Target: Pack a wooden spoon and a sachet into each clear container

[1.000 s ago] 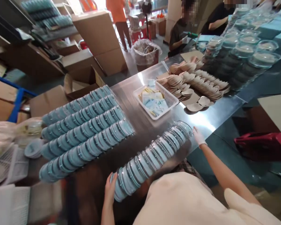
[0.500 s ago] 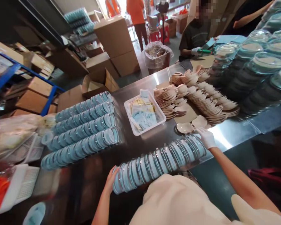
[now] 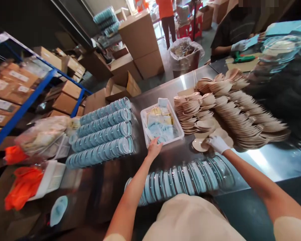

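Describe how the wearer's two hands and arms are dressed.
The left hand is bare, with a bare forearm and no watch or ring visible. The right hand wears a thin white glove ending at the wrist; its forearm is bare too. Short cream-coloured sleeves show at the picture's bottom edge.

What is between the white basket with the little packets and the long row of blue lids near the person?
In the head view, only bare shiny steel table lies between the white plastic basket and the near row of clear-and-blue round lids; the bare left hand reaches across it.
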`<action>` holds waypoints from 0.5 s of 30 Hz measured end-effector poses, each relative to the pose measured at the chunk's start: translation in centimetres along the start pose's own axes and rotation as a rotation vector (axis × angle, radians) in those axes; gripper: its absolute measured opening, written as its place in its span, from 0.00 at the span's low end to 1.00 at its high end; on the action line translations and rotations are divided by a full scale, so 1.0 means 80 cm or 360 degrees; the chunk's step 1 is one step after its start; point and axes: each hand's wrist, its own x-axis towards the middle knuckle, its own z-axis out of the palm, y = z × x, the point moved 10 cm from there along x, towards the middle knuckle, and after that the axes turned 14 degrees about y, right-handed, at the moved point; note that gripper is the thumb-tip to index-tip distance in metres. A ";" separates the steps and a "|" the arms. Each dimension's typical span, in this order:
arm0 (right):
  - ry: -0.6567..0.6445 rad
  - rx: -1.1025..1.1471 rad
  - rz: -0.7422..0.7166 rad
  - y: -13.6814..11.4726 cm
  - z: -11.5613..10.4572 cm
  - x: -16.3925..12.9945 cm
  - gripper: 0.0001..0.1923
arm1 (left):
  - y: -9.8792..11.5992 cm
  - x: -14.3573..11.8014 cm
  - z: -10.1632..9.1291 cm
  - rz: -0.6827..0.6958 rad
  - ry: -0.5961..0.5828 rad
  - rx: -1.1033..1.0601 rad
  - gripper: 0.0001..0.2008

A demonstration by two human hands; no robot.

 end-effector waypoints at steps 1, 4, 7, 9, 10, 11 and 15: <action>-0.0116 -0.0048 -0.0073 -0.008 0.012 -0.005 0.12 | 0.009 0.016 0.029 -0.0057 -0.0060 0.0097 0.17; -0.0256 -0.0176 -0.0223 -0.030 0.020 -0.015 0.16 | 0.023 0.062 0.093 -0.0247 -0.0066 0.0202 0.19; -0.0388 -0.0223 -0.0288 -0.050 0.021 -0.015 0.11 | 0.018 0.085 0.129 -0.0441 0.0036 0.0274 0.29; -0.0454 -0.0281 -0.0233 -0.052 0.024 -0.014 0.11 | 0.008 0.087 0.139 -0.0535 0.0081 0.0312 0.27; -0.0462 -0.0295 -0.0136 -0.046 0.024 -0.013 0.11 | 0.004 0.087 0.140 -0.0561 0.0085 0.0314 0.23; -0.0467 -0.0265 -0.0007 -0.036 0.026 -0.013 0.13 | -0.001 0.086 0.138 -0.0574 0.0080 0.0304 0.17; -0.0344 0.0279 0.0678 0.021 0.018 -0.029 0.18 | -0.012 0.083 0.098 -0.0590 0.0077 0.0167 0.04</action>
